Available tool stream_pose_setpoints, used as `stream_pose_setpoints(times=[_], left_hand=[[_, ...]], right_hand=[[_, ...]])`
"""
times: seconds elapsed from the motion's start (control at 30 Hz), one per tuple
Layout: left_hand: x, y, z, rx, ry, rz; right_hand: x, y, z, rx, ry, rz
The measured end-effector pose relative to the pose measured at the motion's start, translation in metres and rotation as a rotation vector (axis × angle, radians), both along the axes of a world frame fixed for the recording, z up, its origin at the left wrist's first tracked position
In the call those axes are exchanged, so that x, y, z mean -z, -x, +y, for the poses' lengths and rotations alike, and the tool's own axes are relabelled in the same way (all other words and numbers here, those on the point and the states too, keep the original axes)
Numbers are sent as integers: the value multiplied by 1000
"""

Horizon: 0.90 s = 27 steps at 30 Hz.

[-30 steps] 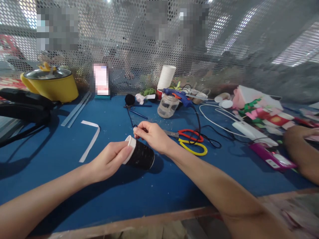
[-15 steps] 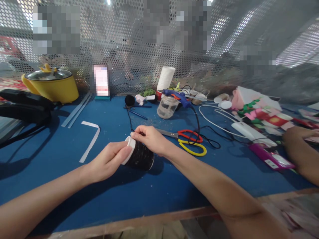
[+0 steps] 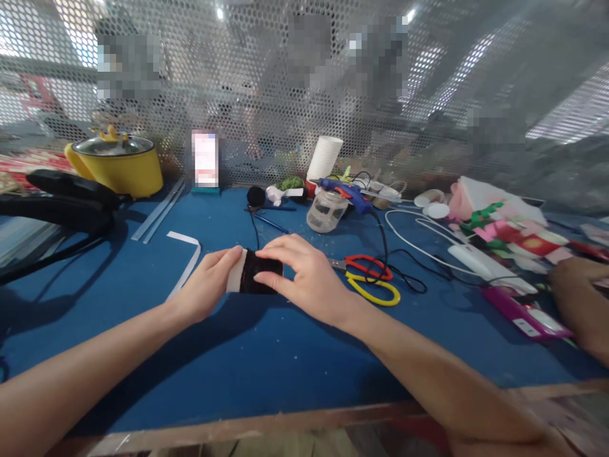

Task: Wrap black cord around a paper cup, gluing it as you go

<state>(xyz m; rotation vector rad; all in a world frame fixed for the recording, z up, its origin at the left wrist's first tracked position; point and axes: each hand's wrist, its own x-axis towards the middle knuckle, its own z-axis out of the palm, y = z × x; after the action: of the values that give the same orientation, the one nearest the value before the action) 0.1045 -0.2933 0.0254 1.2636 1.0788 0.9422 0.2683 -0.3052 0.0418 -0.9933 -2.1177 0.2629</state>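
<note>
A white paper cup wrapped in black yarn (image 3: 250, 273) lies sideways between my hands, above the table. My left hand (image 3: 204, 282) is closed on its bare white rim end. Around the black-wrapped part, my right hand (image 3: 304, 276) grips with the thumb in front and the fingers on top. A strand of yarn (image 3: 255, 233) runs from behind the cup back to a black yarn ball (image 3: 255, 196). Scissors with red and yellow handles (image 3: 373, 298) lie to the right of my right hand. A white paper strip (image 3: 188, 270) rests beyond my left forearm.
A blue glue gun (image 3: 347, 192) sits across a clear plastic jar (image 3: 325, 212). The yellow pot (image 3: 126, 168) and a phone (image 3: 205, 158) stand at the back left. Cables, a purple power strip (image 3: 526, 315) and another person's arm (image 3: 578, 304) are at the right.
The cup has turned level, its open mouth no longer showing. My right hand has shifted from pinching at the rim to gripping the wrapped body. The view has moved slightly left.
</note>
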Motion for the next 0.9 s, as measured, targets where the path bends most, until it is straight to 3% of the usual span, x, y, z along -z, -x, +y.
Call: stream_pose_setpoints(times=[0.17, 0.37, 0.5, 0.63, 0.8, 0.9], left_hand=[[2, -2, -1, 6, -9, -41], [5, -3, -2, 7, -55, 77], [5, -2, -1, 4, -53, 70], [5, -3, 0, 2, 26, 5], [5, -4, 1, -4, 61, -17], [7, -3, 2, -4, 28, 29]], right_hand=[[14, 7, -7, 50, -164, -22], [18, 10, -7, 81, -108, -71], [17, 4, -6, 19, -81, 68], [13, -5, -7, 60, 120, 337], [7, -8, -10, 9, 415, 400], [8, -11, -6, 102, 397, 362]])
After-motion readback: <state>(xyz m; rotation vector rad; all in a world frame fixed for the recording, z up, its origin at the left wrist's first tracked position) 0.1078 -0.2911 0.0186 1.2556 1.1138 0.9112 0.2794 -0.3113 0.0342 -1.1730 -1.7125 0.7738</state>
